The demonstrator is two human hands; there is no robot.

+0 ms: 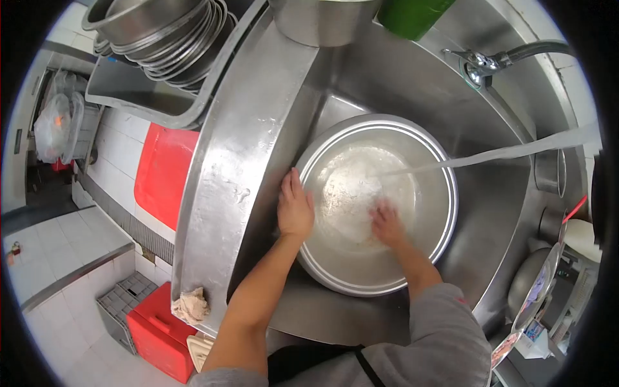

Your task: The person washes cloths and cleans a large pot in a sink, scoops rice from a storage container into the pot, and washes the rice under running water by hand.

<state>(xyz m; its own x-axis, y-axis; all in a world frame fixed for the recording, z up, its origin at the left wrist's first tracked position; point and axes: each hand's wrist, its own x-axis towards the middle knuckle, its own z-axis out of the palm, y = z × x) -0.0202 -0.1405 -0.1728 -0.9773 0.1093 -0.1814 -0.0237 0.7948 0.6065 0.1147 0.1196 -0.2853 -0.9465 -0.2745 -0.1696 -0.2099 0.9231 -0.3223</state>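
Note:
A large round metal basin (429,193) with a wide rim sits in a stainless steel sink. A stream of water (516,151) pours into it from the right, and shallow, rippling water covers its bottom. At the basin's left rim is my left hand (296,209), fingers along the outside and thumb over the edge. Inside the basin, my right hand (387,222) reaches down to the wet bottom. Its fingers look spread, though slightly blurred, and nothing shows in them.
A faucet (480,64) is mounted at the upper right. A metal pot (322,22) and a green container (412,16) stand at the sink's far edge. Stacked metal pans (171,39) are at upper left. A crumpled cloth (191,306) lies on the left ledge, near a red bin (161,329).

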